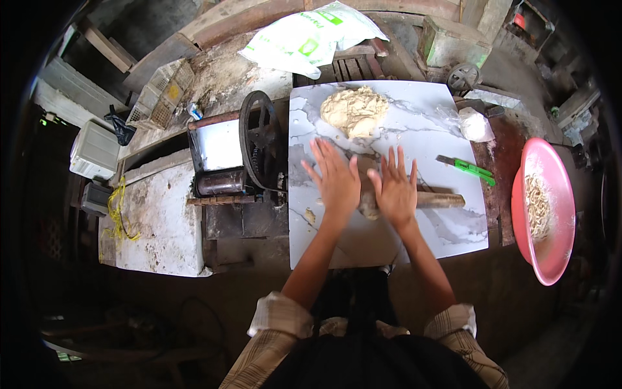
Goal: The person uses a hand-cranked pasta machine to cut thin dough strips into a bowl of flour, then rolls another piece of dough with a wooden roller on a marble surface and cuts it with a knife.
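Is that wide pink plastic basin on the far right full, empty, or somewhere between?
Partly filled: the wide pink plastic basin holds a heap of pale, curly strands, with bare pink wall showing around them.

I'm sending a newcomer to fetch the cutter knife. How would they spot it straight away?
Find the marbled board in the middle and go to its right edge. There, between the small white bag farther away and the wooden rolling pin nearer the person, lies the cutter knife. Its bright green handle sets it apart from those white and brown neighbours.
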The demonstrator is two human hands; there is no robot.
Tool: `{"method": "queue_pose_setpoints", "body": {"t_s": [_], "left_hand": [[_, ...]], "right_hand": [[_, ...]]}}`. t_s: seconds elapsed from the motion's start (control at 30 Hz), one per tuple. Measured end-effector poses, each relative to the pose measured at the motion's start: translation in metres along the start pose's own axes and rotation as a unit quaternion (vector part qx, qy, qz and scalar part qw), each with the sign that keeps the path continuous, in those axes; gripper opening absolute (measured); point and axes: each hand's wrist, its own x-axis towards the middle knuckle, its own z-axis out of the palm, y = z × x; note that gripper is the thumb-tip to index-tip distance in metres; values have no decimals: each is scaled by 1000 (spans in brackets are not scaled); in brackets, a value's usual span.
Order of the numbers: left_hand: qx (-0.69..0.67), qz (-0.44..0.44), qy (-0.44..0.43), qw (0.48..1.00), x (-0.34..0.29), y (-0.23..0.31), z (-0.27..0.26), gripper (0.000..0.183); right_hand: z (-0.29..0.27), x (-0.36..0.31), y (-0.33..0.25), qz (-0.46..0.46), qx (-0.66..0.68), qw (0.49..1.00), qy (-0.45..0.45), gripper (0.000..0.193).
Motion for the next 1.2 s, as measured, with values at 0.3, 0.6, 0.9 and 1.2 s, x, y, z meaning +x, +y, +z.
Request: {"method": "queue_pose_setpoints", "body": {"t_s": [0.3,0.6,0.9,1.2], "left_hand": [[-4,-21,-7,1000,-7,-2,-4,66],[-4,-18,-21,1000,-41,-4,-12,65],[-3,-34,2,999,0,-1,-3,65],[-26,-4,-32,999,-40,-4,-13,64]], "right_hand": [[-2,3,-2,-22,27,999,-2,59],[-14,-24,-10,-27,37,998,-31,67],[6,17,-9,-20,14,1000,-19,68],[-12,-26,-16,-33,14,999,-17,65]]}}
